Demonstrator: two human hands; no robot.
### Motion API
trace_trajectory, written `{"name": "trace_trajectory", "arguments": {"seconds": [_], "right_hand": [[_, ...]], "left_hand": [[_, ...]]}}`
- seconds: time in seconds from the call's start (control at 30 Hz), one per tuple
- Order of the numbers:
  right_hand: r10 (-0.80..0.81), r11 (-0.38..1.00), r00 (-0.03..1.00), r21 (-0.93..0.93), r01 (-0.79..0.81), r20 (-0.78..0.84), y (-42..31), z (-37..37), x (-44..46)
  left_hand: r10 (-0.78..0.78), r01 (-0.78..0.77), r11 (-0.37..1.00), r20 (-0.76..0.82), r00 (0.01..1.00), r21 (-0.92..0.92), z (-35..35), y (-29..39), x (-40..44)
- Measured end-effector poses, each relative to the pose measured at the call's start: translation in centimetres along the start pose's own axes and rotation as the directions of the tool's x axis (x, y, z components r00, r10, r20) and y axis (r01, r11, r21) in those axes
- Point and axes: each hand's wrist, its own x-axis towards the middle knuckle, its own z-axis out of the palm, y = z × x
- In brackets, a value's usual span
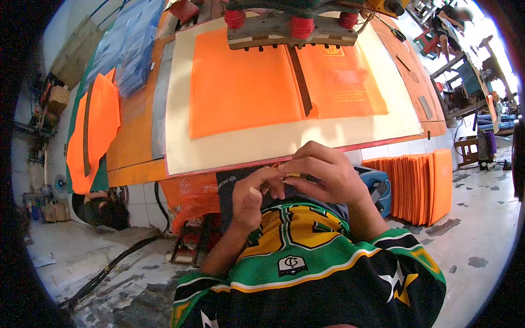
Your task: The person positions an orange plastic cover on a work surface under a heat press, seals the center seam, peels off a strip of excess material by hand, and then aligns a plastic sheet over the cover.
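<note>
My left hand (252, 197) and my right hand (328, 174) meet in front of my body, just off the near edge of the table. Both have curled fingers, with the fingertips close together. A tiny yellowish bit (293, 175) shows at the right fingertips; what it is, I cannot make out. The left fingertips are partly hidden. Beyond my hands, an orange plastic cover (246, 82) lies spread on a cream board (229, 150). A dark strip (301, 85) runs down its middle, and faint printing marks its right half.
A machine head (292, 34) with red parts hangs over the cover's far edge. Left are another orange piece (101, 126) and blue clear plastic sheets (128, 49). A row of orange folded covers (407, 186) stands at the right. A person (451, 24) sits far right.
</note>
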Motion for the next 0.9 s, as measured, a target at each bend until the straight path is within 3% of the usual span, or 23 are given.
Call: {"name": "trace_trajectory", "arguments": {"seconds": [0.07,0.2,0.3,0.37,0.4,0.43,0.47,0.5,0.57,0.63,0.7,0.77,0.87,0.9], "right_hand": [[0.055,0.998,0.998,0.016,-0.055,0.002,-0.1,0.2,-0.1],[-0.032,0.999,0.999,-0.009,0.032,-0.025,0.1,0.4,0.0],[-0.080,0.997,0.997,-0.017,0.080,0.009,0.2,0.7,0.3],[-0.105,0.994,0.994,-0.029,0.106,0.036,-0.1,1.2,0.6],[-0.001,1.000,0.999,0.024,0.000,0.034,-0.4,1.5,0.6],[0.103,0.991,0.994,0.077,-0.105,0.038,-0.6,1.8,0.7],[0.101,0.992,0.994,0.077,-0.104,0.040,-0.7,2.1,0.8],[0.128,0.983,0.992,0.133,-0.129,0.019,-0.8,2.4,0.9],[0.158,0.969,0.987,0.190,-0.155,0.000,-1.3,3.0,0.8],[0.325,0.879,0.945,0.355,-0.319,0.044,-2.1,3.5,0.6],[0.332,0.875,0.941,0.349,-0.334,0.067,-2.3,3.7,0.5],[0.339,0.873,0.937,0.343,-0.347,0.085,-2.2,4.1,0.4],[0.289,0.869,0.951,0.388,-0.307,0.107,-2.0,4.8,0.1],[0.352,0.817,0.919,0.422,-0.393,0.176,-2.1,4.8,0.1]], "left_hand": [[-0.060,0.060,0.998,-0.019,0.998,0.002,-0.6,0.0,-0.5],[-0.092,0.088,0.992,-0.040,0.995,-0.091,-0.8,0.5,-0.6],[-0.056,0.052,0.997,-0.070,0.996,-0.055,-0.9,0.7,-1.0],[0.120,-0.097,0.985,-0.173,0.978,0.140,-0.3,1.2,-1.0],[0.121,-0.098,0.985,-0.173,0.977,0.139,-0.4,1.2,-0.9],[0.247,-0.206,0.941,-0.127,0.961,0.270,-0.7,1.3,-0.9],[0.362,-0.310,0.867,-0.065,0.930,0.391,-0.9,1.3,-0.8],[0.363,-0.310,0.867,-0.066,0.930,0.391,-1.0,1.6,-0.8],[0.475,-0.387,0.681,0.026,0.880,0.621,-1.0,2.3,-0.9],[0.497,-0.390,0.644,0.029,0.867,0.658,-1.3,2.1,-1.1],[0.516,-0.395,0.606,0.038,0.856,0.690,-1.5,2.1,-1.4],[0.465,-0.296,0.674,-0.079,0.882,0.677,-1.6,2.3,-1.5],[0.499,-0.339,0.611,-0.015,0.867,0.716,-1.8,3.5,-0.5],[0.497,-0.339,0.611,-0.012,0.868,0.715,-2.1,3.5,-0.6]]}}
